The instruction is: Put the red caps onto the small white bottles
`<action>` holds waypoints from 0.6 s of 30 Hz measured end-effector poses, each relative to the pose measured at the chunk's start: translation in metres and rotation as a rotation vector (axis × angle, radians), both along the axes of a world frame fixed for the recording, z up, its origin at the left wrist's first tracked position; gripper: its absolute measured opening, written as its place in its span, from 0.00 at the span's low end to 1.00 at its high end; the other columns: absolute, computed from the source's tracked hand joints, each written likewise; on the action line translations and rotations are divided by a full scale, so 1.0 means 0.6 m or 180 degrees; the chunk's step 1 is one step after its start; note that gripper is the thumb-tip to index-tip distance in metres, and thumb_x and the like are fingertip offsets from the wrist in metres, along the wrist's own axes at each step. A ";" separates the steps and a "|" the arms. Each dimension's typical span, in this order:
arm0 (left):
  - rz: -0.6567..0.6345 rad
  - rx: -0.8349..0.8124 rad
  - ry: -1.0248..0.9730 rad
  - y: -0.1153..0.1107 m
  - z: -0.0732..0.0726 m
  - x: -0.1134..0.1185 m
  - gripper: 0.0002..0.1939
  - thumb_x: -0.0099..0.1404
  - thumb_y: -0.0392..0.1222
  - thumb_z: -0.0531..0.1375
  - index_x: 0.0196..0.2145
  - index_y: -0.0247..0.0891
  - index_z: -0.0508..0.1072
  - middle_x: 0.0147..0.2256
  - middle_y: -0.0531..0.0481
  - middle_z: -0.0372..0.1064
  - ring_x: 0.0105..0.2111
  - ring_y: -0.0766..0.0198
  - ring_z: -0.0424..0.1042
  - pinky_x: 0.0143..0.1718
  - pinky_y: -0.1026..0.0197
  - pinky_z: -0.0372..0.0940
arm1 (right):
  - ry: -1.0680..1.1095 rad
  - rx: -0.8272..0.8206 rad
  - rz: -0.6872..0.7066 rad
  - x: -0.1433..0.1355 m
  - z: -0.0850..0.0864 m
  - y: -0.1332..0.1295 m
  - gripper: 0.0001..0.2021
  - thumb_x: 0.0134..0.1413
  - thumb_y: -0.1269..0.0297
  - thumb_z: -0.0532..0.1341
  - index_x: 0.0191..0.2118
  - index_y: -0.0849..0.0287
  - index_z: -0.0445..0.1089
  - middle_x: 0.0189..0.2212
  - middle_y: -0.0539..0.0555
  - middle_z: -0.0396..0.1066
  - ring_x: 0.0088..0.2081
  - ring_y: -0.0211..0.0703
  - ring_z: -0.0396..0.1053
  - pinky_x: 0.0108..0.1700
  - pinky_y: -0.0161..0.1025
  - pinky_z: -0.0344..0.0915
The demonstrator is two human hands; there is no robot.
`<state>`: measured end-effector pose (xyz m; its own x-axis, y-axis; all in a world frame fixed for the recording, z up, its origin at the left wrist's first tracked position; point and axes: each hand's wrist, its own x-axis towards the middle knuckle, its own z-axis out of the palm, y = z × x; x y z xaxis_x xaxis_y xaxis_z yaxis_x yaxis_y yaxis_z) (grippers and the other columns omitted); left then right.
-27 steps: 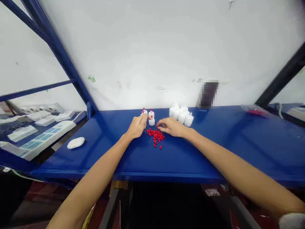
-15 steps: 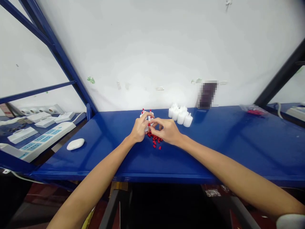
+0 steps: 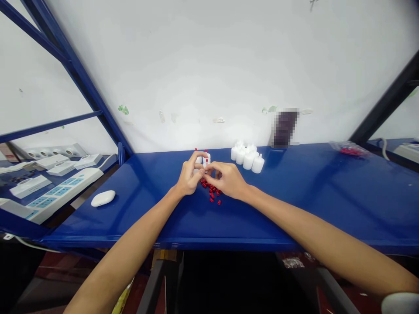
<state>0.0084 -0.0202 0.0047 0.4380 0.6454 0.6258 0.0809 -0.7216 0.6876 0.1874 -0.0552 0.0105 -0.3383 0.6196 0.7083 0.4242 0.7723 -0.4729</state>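
Note:
My left hand is closed around a small white bottle, mostly hidden by the fingers. From the right, my right hand meets it in a pinch at the bottle's tip; what lies between those fingertips is too small to make out. Just behind the hands stand several white bottles with red caps, partly covered by my left hand. Loose red caps lie scattered on the blue table below my fingers. To the right, several white bottles without red caps stand in a group.
On the blue table, a white oval case lies at the left. A plastic bag with red pieces rests at the back right. A blurred dark object leans on the wall. Power strips lie beyond the left frame.
The red piece that showed between my fingertips is now hidden. My left hand has shifted slightly left and its fingers have lifted a little, showing more of the capped bottles behind.

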 end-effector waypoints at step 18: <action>0.0254 -0.0455 -0.0291 0.003 -0.001 0.013 0.25 0.69 0.60 0.50 0.53 0.40 0.63 0.19 0.59 0.62 0.15 0.69 0.59 0.19 0.66 0.54 | -0.0952 0.0460 0.0022 0.000 0.003 -0.015 0.20 0.64 0.69 0.53 0.58 0.57 0.70 0.57 0.57 0.72 0.47 0.47 0.75 0.43 0.42 0.73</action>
